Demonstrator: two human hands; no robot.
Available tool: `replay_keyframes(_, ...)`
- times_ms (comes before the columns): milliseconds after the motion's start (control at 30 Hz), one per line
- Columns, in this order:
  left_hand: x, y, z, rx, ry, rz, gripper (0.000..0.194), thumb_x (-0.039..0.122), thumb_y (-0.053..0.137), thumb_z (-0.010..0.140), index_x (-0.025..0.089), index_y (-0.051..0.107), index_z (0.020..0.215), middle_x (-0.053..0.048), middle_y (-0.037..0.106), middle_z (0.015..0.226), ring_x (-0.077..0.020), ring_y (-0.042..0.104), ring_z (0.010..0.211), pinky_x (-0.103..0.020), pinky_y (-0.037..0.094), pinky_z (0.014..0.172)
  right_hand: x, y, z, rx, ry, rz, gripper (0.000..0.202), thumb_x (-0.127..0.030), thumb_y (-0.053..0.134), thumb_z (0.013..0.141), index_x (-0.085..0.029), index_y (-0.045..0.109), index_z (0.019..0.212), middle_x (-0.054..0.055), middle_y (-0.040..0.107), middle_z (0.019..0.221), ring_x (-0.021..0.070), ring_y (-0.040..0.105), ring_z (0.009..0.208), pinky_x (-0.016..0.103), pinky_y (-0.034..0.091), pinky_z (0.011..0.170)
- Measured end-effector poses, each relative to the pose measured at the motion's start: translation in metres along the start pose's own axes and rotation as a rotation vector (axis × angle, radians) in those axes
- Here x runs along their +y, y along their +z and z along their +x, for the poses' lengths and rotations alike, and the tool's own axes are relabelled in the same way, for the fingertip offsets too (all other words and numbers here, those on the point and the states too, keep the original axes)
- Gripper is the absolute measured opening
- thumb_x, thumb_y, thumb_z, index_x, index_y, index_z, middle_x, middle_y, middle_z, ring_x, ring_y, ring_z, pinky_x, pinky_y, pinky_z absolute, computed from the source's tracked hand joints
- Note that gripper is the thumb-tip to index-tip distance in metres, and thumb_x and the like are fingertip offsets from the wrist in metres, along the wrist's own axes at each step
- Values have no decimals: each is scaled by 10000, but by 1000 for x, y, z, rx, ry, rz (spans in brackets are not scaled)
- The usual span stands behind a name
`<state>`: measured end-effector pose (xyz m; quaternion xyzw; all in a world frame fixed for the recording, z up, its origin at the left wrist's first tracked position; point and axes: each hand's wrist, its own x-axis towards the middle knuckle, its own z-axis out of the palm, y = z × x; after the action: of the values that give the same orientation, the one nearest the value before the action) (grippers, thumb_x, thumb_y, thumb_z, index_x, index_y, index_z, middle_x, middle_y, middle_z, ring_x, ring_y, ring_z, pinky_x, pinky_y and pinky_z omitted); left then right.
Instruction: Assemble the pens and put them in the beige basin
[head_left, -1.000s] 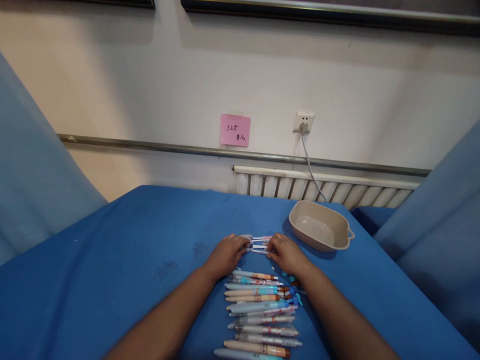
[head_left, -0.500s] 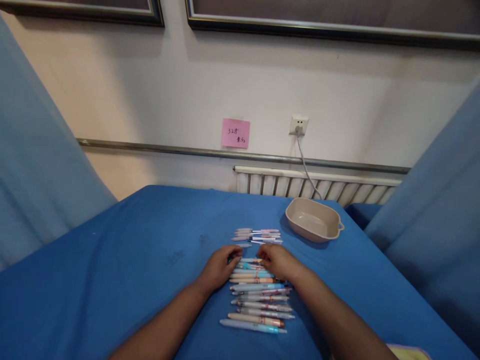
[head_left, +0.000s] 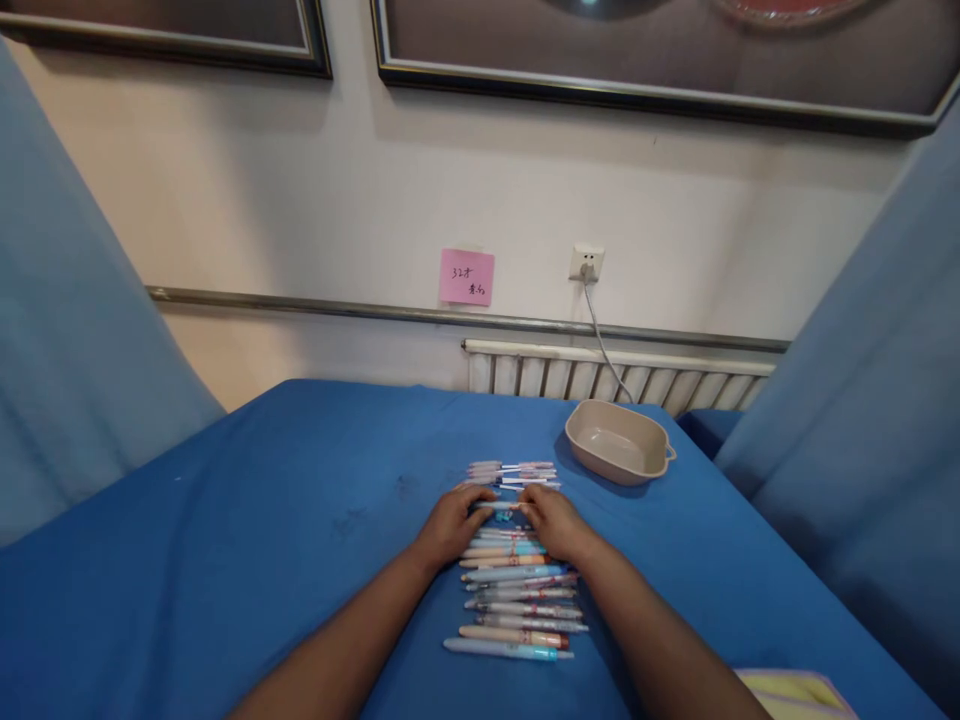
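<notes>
Between my two hands is a pale pen [head_left: 496,505], lying crosswise. My left hand [head_left: 451,525] pinches its left end, and my right hand [head_left: 553,522] has its fingers closed on the right end. Just under that pen a small teal piece [head_left: 504,516] shows; I cannot tell whether it belongs to the pen. Beyond my fingers lies a small group of slim whitish and pink pens [head_left: 536,474]. Nearer to me, several pens in pale blue, peach and clear plastic lie side by side in a column, with a blue and white pen [head_left: 506,649] at its near end.
A beige basin [head_left: 619,440] stands at the far right of the blue-covered table [head_left: 300,480]. A yellow item [head_left: 795,690] shows at the lower right. Behind are a radiator [head_left: 555,375], a rail, a plugged-in cable and a pink note [head_left: 466,278]; blue curtains hang at both sides.
The pale pen between my hands has moved away from the near column toward the far group, and both hands have shifted slightly forward with it. The view has tilted up a little.
</notes>
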<state>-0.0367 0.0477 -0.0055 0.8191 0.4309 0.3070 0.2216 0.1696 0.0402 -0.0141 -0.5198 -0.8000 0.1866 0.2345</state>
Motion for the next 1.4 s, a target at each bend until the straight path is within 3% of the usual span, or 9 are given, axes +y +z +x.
replay_keyframes(200, 1, -3, 3, -77, -58, 85, 380, 348, 340, 925, 186, 643, 761, -25, 630, 708, -173, 571, 729, -273, 433, 714, 6, 5, 5, -6, -122, 173, 233, -311, 438, 891, -212, 649, 883, 26, 655, 807, 159, 581, 764, 243, 405, 692)
replay_keyframes(333, 3, -8, 2, 45, 10, 39, 302, 355, 479, 869, 201, 566, 1114, -59, 621, 1033, -197, 539, 961, -306, 405, 862, 8, 5, 7, 41, -121, 210, 249, -331, 437, 893, -212, 656, 897, 30, 651, 804, 163, 580, 765, 253, 409, 701)
replay_keyframes(400, 3, -9, 2, 53, 47, 4, 327, 334, 521, 848, 207, 537, 1149, -58, 608, 1068, -193, 527, 993, -300, 394, 881, 9, 5, 7, 53, -121, 237, 252, -336, 439, 895, -210, 656, 898, 27, 648, 792, 158, 579, 756, 249, 409, 693)
replay_keyframes(467, 2, -10, 2, 11, 24, -8, 228, 331, 461, 883, 202, 593, 1017, -40, 638, 939, -178, 557, 904, -277, 410, 824, 9, 5, 8, 62, -125, 258, 258, -344, 436, 898, -208, 656, 893, 21, 641, 770, 150, 576, 737, 242, 408, 681)
replay_keyframes(700, 1, -11, 4, -70, -146, 58, 418, 402, 317, 927, 188, 581, 684, -4, 605, 658, -152, 560, 653, -234, 394, 631, 5, 0, 4, 61, -141, 196, 262, -346, 426, 905, -223, 656, 911, 20, 639, 779, 150, 572, 745, 243, 409, 694)
replay_keyframes(867, 5, -12, 2, 83, -64, 12, 257, 371, 533, 824, 195, 576, 1006, -51, 621, 980, -196, 552, 900, -287, 420, 806, 0, -2, 2, 38, -107, 189, 262, -341, 417, 908, -226, 653, 912, 23, 647, 811, 152, 580, 776, 248, 426, 718)
replay_keyframes(967, 5, -12, 1, 50, -4, -22, 202, 334, 521, 835, 197, 582, 970, -44, 626, 956, -192, 556, 914, -286, 411, 827, 1, 0, 3, 45, -107, 206, 255, -336, 425, 904, -223, 654, 904, 26, 651, 818, 153, 585, 784, 251, 432, 724)
replay_keyframes(1167, -10, -16, 4, 81, -275, -87, 346, 418, 317, 917, 188, 568, 855, 29, 580, 572, -157, 571, 578, -245, 416, 603, 15, 1, 5, 107, -95, 272, 241, -330, 451, 887, -210, 644, 965, 49, 665, 925, 171, 594, 877, 270, 435, 787)
replay_keyframes(1400, -18, -23, 7, 153, -325, -52, 330, 434, 376, 881, 180, 587, 874, 6, 640, 649, -173, 594, 635, -264, 436, 643, 37, -18, 4, 65, 26, 77, 212, -259, 460, 872, -198, 640, 965, 60, 652, 971, 178, 587, 891, 267, 419, 785)
